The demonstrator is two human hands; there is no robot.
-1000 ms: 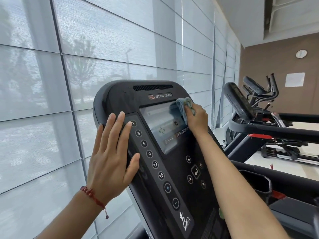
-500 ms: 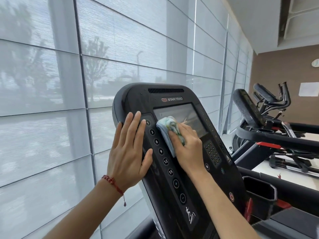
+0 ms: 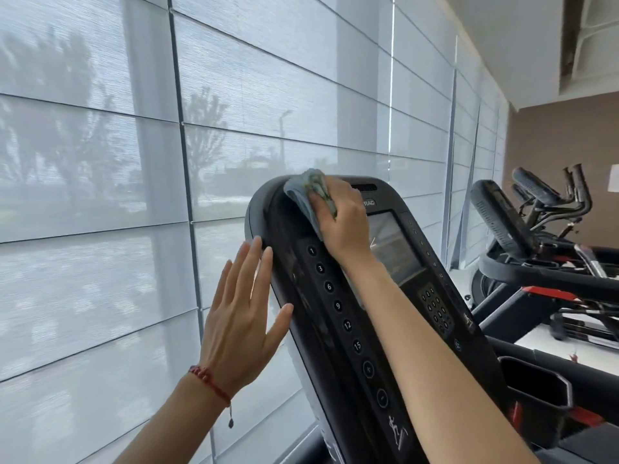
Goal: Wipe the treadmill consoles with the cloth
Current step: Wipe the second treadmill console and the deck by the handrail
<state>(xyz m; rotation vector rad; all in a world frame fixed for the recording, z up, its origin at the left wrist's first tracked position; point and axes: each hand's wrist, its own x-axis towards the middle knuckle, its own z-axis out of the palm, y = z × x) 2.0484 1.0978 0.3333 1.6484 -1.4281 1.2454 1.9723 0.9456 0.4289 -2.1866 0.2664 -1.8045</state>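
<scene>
A tall black treadmill console [image 3: 338,333] with a screen and a column of numbered buttons fills the middle of the head view. My right hand [image 3: 345,222] presses a bunched light blue cloth [image 3: 306,194] against the console's upper left corner, near the top edge. My left hand [image 3: 239,316] is flat with its fingers spread, resting against the console's left side edge, thumb touching the rim. A red cord bracelet circles the left wrist.
A wall of windows with grey translucent blinds [image 3: 134,162] runs close behind and left of the console. A second treadmill console [image 3: 499,216] and further gym machines [image 3: 549,195] stand to the right. A black cup holder [image 3: 532,386] sits at lower right.
My right hand has carried the cloth from the screen's left edge up to the console's top left corner. My left hand slid outward to the side edge. The view has panned left.
</scene>
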